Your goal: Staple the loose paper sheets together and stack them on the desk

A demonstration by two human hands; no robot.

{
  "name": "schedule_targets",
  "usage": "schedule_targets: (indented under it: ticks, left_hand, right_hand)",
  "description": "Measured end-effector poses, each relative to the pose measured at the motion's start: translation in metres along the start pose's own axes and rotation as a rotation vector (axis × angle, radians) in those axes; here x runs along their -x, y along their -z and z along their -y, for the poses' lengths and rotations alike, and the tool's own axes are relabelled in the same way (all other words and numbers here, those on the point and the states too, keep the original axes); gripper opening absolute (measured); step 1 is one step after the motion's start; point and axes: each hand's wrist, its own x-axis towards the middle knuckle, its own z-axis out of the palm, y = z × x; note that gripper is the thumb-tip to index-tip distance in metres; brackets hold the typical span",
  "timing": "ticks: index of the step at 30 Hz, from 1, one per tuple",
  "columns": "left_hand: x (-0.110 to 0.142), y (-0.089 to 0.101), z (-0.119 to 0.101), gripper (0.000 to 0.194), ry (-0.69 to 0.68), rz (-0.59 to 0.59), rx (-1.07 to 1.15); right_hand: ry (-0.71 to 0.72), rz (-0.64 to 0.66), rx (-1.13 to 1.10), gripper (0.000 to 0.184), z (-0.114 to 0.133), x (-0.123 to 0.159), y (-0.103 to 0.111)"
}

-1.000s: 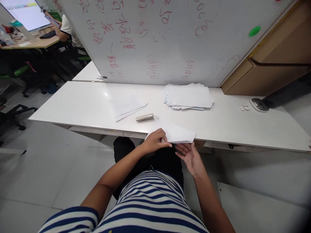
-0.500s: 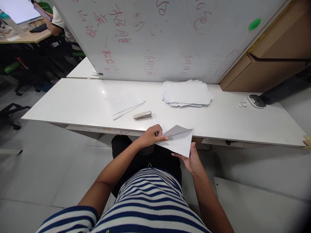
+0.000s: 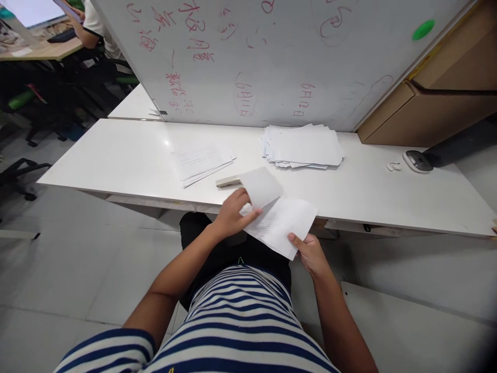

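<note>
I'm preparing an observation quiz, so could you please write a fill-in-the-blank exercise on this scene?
1. The ____ hand grips the paper near its lowest corner.
2. The tool partly hidden behind the upturned sheet is a ____.
3. The magnet on the whiteboard is ____.

Missing words: right; stapler; green.

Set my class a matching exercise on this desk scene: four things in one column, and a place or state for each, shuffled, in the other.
Column one
1. Stapler
2. Thick paper stack
3. Green disc
4. Right hand

Column two
A. On the upright face of the whiteboard
B. Thumb on top of the held sheets, at their near right corner
C. Partly hidden behind a lifted sheet
D. Lying on the desk, close to the whiteboard's foot, with uneven edges

Right pairs
1-C, 2-D, 3-A, 4-B
</note>
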Motion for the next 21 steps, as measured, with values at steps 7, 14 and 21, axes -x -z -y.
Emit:
schedule_targets:
  ticks: [7, 14, 21]
  left_hand:
    - [0.011, -0.024, -0.022, 0.059, -0.032, 0.46, -0.121]
    - [-0.001, 0.003, 0.007, 0.041, 0.448, 0.009, -0.154]
    - [0.002, 0.018, 0.003, 0.059, 0.331, 0.023, 0.007]
  right_hand:
    - [0.051, -0.101, 0.153, 0.05, -0.011, -0.01, -0.004]
    - [0.026, -0.135, 0.189, 0.052, -0.008, -0.007, -0.001]
    - [-0.016, -0.096, -0.072, 0.061, -0.002, -0.009, -0.011]
